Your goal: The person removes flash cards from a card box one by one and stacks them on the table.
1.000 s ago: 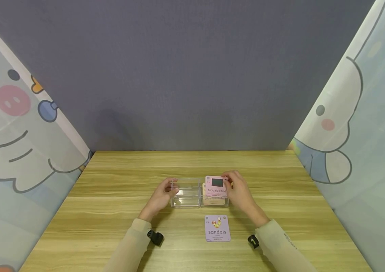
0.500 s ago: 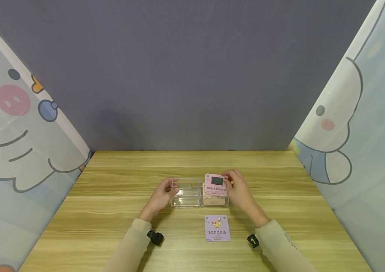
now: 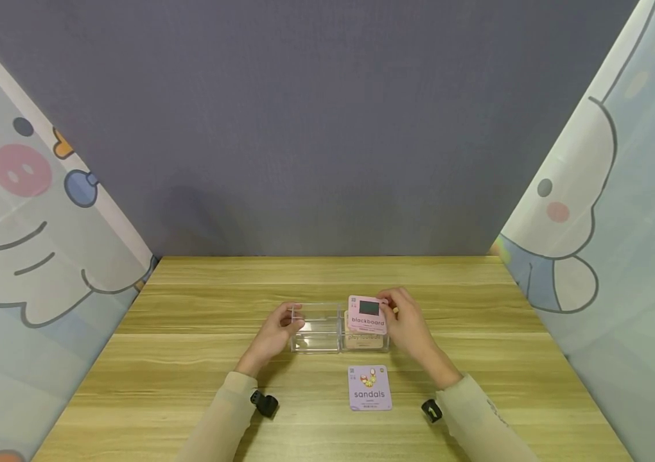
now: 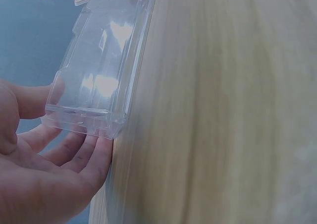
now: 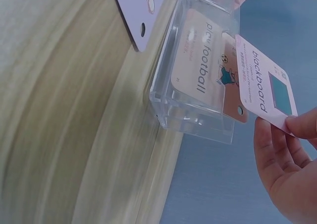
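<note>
At the left end of a clear plastic box [image 3: 316, 350], my left hand [image 3: 270, 336] grips the wall, thumb and fingers on either side in the left wrist view. My right hand [image 3: 411, 330] pinches a pink "blackboard" flash card [image 3: 366, 324] by its right edge, holding it tilted above the box's right compartment. Inside that compartment a peach "play football" card [image 5: 192, 60] leans. In the right wrist view an orange-brown card [image 5: 233, 102] shows partly behind it. On the table before the box lies a purple "sandals" card [image 3: 370, 399].
The wood-grain table [image 3: 200, 385] extends around the box. A dark grey panel [image 3: 327, 160] rises behind it, and cartoon-printed curtains [image 3: 634, 256] flank both sides. Each wrist carries a small black device [image 3: 264, 403].
The blackboard card in my right hand has risen slightly and shifted a little left, mostly in the first half second. My left hand, the box and the sandals card stay put.
</note>
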Tool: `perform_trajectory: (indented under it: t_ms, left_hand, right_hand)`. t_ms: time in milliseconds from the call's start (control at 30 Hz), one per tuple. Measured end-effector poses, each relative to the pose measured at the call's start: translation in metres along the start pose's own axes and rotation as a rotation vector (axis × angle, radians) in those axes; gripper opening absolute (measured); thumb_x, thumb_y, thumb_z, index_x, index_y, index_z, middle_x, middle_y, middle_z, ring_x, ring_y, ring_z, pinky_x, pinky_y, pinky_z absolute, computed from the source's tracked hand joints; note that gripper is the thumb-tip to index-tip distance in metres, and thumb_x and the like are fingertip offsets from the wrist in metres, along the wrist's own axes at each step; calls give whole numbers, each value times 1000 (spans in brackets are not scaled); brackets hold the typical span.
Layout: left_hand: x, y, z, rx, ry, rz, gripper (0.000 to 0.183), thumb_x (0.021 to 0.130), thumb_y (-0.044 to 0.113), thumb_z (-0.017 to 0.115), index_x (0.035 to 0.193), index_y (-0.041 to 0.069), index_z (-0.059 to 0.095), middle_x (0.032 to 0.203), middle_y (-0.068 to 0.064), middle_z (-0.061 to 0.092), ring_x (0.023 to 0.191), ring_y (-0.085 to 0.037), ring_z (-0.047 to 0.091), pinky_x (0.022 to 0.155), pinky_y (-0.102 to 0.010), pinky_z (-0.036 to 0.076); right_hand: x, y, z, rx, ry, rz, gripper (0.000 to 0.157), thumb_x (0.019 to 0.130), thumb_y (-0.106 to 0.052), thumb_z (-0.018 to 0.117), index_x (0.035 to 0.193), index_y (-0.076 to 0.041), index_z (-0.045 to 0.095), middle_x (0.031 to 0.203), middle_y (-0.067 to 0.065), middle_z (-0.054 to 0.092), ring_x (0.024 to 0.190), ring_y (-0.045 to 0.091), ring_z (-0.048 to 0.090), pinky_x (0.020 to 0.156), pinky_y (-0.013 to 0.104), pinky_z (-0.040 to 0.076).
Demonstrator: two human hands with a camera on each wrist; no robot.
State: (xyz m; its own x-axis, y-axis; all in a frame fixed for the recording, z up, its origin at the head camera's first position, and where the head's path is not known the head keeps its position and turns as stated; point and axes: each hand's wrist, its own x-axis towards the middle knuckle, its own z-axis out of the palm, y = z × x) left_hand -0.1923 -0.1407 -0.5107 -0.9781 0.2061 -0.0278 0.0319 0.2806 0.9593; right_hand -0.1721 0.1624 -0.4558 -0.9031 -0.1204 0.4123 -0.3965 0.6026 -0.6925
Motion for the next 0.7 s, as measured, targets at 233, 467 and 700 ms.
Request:
perform_trajectory:
  t_ms: [233, 467, 700]
  left_hand:
    - [0, -1, 0, 12, 2, -9, 42, 101, 10, 63, 142, 4, 53, 125, -14, 63, 118, -33, 58, 98, -50, 48]
    - [-1, 0, 0, 2, 10, -2, 42, 101, 11, 64, 141, 4, 54, 125, -15, 64, 117, -33, 58, 96, -50, 48]
    - [-1, 2, 0, -26, 11, -6, 43, 100, 11, 65, 141, 4, 53, 126, -16, 63, 118, -33, 58, 98, -52, 48]
  right_hand:
    - [-1, -2, -2, -2, 2, -18, 19, 94, 9, 64, 110, -1, 67, 99, 6, 59, 87, 17, 57, 66, 25, 52]
    - [-4, -3, -3, 2, -4, -33, 21, 92, 10, 66, 110, -1, 67, 99, 5, 59, 87, 17, 57, 64, 24, 52]
    - [-6, -7, -5, 4, -3, -30, 21, 92, 11, 66, 109, -2, 67, 98, 4, 59, 87, 16, 57, 64, 24, 52]
